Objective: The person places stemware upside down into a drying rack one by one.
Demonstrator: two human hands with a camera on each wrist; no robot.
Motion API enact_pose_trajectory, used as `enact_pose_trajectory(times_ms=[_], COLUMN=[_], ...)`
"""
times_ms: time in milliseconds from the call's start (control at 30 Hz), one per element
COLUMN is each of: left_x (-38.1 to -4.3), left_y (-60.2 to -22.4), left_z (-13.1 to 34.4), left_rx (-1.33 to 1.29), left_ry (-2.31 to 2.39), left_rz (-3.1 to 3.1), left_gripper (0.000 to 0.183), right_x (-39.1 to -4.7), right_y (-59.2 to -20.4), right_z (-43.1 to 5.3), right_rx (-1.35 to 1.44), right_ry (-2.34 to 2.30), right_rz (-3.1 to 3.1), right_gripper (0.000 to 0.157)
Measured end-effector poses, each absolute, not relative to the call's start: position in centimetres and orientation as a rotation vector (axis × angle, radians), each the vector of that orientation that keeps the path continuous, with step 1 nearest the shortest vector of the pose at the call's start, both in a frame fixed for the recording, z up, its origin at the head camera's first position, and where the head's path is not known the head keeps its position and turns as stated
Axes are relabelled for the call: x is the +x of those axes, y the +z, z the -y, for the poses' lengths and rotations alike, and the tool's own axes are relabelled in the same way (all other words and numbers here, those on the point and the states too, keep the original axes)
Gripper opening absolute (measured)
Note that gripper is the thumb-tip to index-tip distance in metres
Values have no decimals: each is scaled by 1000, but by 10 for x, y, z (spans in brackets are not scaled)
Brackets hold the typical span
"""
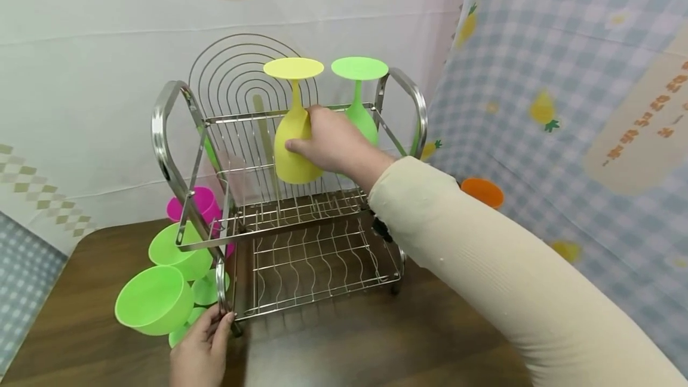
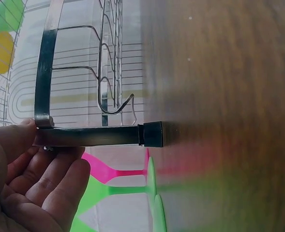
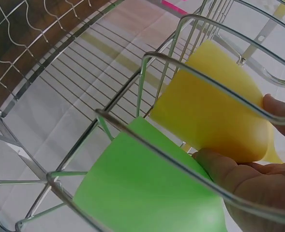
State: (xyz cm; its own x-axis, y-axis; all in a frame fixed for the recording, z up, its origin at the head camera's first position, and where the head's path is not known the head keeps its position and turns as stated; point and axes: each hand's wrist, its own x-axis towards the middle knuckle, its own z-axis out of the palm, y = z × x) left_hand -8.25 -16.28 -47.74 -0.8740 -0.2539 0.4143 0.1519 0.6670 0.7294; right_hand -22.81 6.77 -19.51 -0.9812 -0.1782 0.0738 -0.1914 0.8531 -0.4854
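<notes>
My right hand [image 1: 335, 139] grips the bowl of a yellow goblet [image 1: 295, 148], which is upside down over the upper tier of a metal dish rack [image 1: 301, 217]. Right beside it a green goblet [image 1: 359, 68] also stands inverted in that tier, partly hidden behind the hand. In the right wrist view, the fingers curl round the yellow bowl [image 3: 215, 106], next to the green bowl [image 3: 147, 183]. Low at the rack's front left leg, my left hand [image 1: 199, 348] pinches the metal post [image 2: 94, 136] between thumb and fingers.
Left of the rack stand two upright green goblets [image 1: 156, 300] and a magenta goblet [image 1: 201, 205]. An orange cup [image 1: 482, 192] shows behind the right sleeve. The rack's lower tier [image 1: 317, 261] has wavy wires. Brown wooden table [image 1: 344, 345] lies underneath, with patterned cloth [image 1: 537, 76] behind.
</notes>
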Motion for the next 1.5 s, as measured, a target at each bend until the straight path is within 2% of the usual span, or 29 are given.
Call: enact_pose_trajectory(times_ms=[500, 633, 733, 833, 900, 1033, 1100, 1300, 1500], left_x=[-86, -87, -88, -87, -87, -81, -77, -69, -58], left_y=[-477, -476, -474, -472, -470, -468, -467, -464, -457], left_z=[155, 154, 155, 157, 159, 163, 163, 160, 159], left_rx=[110, 101, 72, 36, 21, 35, 65, 75, 65], left_ry=[-1188, -1158, -1124, -1091, -1083, -1099, -1114, -1183, -1204], left_rz=[2403, 2424, 2415, 2408, 2405, 2428, 2449, 2465, 2438], left_gripper=[17, 16, 17, 18, 20, 29, 35, 46, 51], right_x=[-212, -193, -172, -149, -134, -107, -96, -67, -54], right_y=[-185, -176, -171, -171, -173, -182, -188, -216, -251], right_z=[-89, -100, -113, -128, -137, -156, -165, -197, -225], right_rx=[261, 337, 428, 486, 507, 542, 555, 624, 675], right_ry=[747, 719, 871, 1072, 1169, 1243, 1249, 1548, 1776], right_rz=[3022, 3010, 2939, 2822, 2731, 2539, 2463, 2145, 1868], right_gripper=[62, 65, 68, 66, 59, 43, 40, 46, 51])
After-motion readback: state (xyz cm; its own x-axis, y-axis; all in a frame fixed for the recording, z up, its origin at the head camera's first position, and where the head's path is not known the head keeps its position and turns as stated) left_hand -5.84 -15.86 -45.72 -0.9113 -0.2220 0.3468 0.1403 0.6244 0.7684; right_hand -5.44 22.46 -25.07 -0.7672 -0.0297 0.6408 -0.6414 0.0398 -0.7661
